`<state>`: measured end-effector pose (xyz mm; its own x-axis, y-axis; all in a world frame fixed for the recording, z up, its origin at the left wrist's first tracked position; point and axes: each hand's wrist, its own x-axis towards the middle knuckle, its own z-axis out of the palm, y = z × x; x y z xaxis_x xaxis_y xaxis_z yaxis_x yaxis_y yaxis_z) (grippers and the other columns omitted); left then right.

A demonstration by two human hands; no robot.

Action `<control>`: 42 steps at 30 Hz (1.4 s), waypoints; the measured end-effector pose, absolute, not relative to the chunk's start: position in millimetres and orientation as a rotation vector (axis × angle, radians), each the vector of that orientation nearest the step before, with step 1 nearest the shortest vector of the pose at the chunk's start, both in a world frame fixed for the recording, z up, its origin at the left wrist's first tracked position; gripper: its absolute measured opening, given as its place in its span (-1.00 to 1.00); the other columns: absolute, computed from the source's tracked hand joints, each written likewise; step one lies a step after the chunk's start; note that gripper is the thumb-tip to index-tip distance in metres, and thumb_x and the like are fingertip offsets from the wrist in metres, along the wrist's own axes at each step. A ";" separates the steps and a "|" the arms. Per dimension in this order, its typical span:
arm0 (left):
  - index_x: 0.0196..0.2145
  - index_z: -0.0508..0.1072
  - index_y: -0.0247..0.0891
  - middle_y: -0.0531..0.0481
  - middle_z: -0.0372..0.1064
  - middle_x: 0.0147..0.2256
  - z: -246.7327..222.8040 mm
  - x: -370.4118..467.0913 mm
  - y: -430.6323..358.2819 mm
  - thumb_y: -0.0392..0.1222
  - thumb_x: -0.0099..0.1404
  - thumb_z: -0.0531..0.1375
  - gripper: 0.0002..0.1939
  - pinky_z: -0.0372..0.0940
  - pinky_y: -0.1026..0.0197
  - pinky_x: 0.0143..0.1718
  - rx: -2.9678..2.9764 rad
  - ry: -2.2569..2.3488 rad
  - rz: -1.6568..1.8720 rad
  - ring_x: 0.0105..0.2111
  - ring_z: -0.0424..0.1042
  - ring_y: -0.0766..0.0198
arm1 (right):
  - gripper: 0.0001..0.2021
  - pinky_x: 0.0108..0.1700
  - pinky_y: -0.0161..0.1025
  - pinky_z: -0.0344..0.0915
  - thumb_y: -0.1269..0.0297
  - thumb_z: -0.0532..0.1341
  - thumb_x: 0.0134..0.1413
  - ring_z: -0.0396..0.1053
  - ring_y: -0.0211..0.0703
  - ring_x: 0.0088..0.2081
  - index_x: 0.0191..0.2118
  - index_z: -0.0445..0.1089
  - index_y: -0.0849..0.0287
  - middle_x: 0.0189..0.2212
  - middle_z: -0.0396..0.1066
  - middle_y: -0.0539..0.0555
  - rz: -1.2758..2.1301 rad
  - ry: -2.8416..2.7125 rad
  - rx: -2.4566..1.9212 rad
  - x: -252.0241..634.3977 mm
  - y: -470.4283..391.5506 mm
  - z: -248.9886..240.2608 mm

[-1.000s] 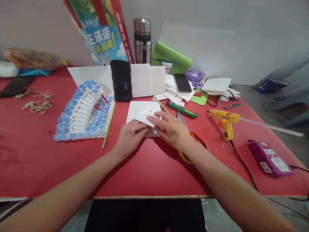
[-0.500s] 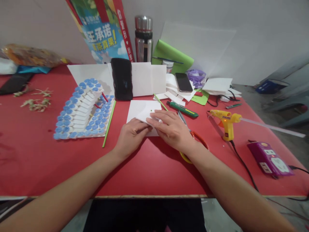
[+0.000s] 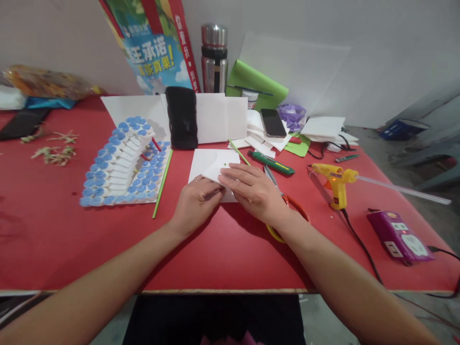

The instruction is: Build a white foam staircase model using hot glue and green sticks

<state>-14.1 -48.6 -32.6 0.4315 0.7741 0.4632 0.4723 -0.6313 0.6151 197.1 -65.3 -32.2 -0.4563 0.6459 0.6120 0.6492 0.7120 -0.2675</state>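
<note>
Item in hand: one small white board [image 3: 214, 171] with a small green spot, held over a white sheet [image 3: 199, 163] on the red counter [image 3: 230, 258]. This board is taken as the clock's centre.

My left hand [image 3: 196, 203], at seven o'clock, has its fingers clamped on the board's near left edge. My right hand [image 3: 256, 190], at four o'clock, has its fingers close together across the board's right side; the thumb is hidden, so I cannot tell whether they grip.

Surroundings: green-handled cutter [image 3: 272, 163] near three o'clock; scissors [image 3: 298, 207] toward four, partly covered by my right forearm; yellow glue gun [image 3: 336, 182] farther out at three. A green stick [image 3: 162, 186] lies near nine o'clock, just beside a blue-and-white model [image 3: 94, 183] farther out. A black case [image 3: 181, 118] stands at eleven, a steel flask [image 3: 214, 67] at twelve.
</note>
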 end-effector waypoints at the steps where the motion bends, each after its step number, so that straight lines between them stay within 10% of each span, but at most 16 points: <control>1: -0.35 0.64 -0.17 -0.07 0.61 -0.32 -32.4 -14.1 -48.9 -0.23 0.41 0.18 -0.76 0.41 0.06 -0.18 2.299 1.059 1.049 -0.28 0.53 0.12 | -0.60 0.27 0.18 0.42 0.53 0.15 0.38 0.37 0.04 0.32 0.18 0.51 0.03 0.20 0.53 0.12 -0.003 -2.201 -0.972 197.2 -65.1 -32.5; 42: -0.29 0.65 -0.18 -0.07 0.66 -0.26 -31.8 -15.2 -54.5 -0.29 0.38 0.18 -0.78 0.44 0.09 -0.15 2.213 1.054 1.136 -0.21 0.59 0.11 | -0.60 0.29 0.16 0.39 0.54 0.13 0.35 0.37 0.04 0.33 0.18 0.48 0.08 0.18 0.55 0.15 0.065 -2.211 -0.933 194.5 -69.7 -22.1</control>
